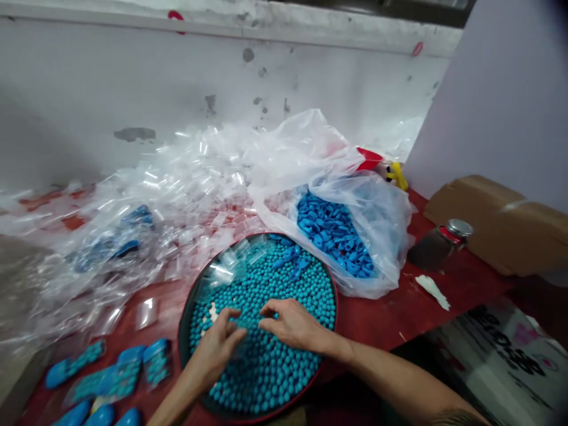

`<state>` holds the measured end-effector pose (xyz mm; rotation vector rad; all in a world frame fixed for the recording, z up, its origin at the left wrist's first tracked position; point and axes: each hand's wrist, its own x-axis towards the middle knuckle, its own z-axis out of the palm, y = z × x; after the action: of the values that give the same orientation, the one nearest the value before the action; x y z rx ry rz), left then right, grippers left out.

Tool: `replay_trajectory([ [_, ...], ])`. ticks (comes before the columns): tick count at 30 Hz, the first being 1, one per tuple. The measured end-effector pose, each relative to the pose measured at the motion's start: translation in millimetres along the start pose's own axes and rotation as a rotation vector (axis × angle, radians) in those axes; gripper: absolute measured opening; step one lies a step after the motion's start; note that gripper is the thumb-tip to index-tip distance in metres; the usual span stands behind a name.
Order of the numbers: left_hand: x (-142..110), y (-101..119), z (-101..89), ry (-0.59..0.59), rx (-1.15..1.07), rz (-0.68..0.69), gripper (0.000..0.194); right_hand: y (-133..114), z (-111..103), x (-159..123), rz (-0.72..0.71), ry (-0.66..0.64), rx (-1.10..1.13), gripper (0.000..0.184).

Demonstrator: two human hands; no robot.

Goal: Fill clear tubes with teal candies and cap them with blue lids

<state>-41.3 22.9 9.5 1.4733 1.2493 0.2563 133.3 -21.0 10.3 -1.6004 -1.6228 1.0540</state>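
A round dark tray with a red rim (333,322) holds a broad layer of turquoise beads (266,378). My left hand (217,343) hovers low over the left part of the beads, thumb and fingers bent and apart, slightly blurred. Opposite it, my right hand (293,322) is over the middle of the beads, with a gap between thumb and forefinger. I see nothing held in either hand. Small clear plastic sleeves (226,269) and several blue plastic pieces (295,263) lie on the beads at the tray's far side.
Beyond the tray, a clear bag (386,236) holds many blue pieces (332,231). Clear plastic packets (190,171) heap along the wall. Filled turquoise packets (128,373) lie at left. A lidded jar (439,245) and brown cardboard (501,222) stand right on the red table (377,322).
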Motion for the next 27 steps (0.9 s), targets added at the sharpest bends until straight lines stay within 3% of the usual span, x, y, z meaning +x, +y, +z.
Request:
replay_trajectory([
  [3,4,-17,-14.8,-0.138,0.392,-0.004,0.017,3,-20,-9,-0.004,0.021,-0.181,0.027],
  [6,22,-14,-17.8,-0.256,0.630,-0.027,0.014,10,-38,-12,-0.021,0.034,-0.285,0.029],
  [8,37,-1,-12.8,-0.257,0.692,-0.006,0.013,15,-45,-12,0.002,0.033,-0.388,0.027],
  [11,61,22,3.4,-0.157,0.692,0.062,0.007,19,-47,-7,0.082,-0.003,-0.557,0.022],
  [15,91,40,32.1,-0.079,0.501,0.079,0.007,24,-40,7,0.094,-0.055,-0.609,0.036],
  [18,102,45,45.5,-0.169,0.223,0.125,0.007,30,-42,20,0.152,-0.046,-0.327,0.038],
  [21,95,45,46.4,-0.322,-0.161,0.107,0.013,39,-48,25,0.235,-0.098,-0.032,0.028],
  [27,76,32,34.0,-0.338,-0.447,-0.109,0.031,59,-50,24,0.250,-0.150,0.136,0.028],
])
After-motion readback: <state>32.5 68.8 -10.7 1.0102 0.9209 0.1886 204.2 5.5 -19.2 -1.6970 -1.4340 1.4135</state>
